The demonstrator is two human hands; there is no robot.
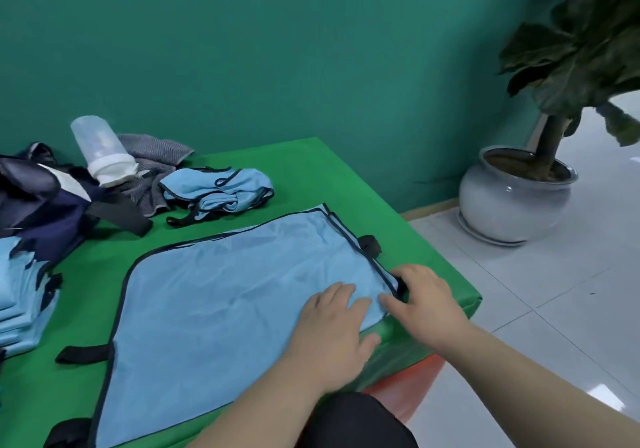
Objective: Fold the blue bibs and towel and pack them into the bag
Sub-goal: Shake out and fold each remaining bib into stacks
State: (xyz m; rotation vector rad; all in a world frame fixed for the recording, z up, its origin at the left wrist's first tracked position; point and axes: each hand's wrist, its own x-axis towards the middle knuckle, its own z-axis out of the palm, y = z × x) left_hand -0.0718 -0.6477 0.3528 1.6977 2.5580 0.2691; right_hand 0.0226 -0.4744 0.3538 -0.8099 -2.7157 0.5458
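Item: right hand pinches, fingers and thumb curled, the near right corner of a flat light-blue cloth bib with dark piping, left hand presses straight-fingered just beside, bib's length runs leftward from both across the green-covered table.

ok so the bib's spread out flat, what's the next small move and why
Probably pinch the right corner with the right hand and fold it over toward the left edge: the blue bib lies flat and unfolded, the left hand presses flat on it, and the right hand sits at that corner.
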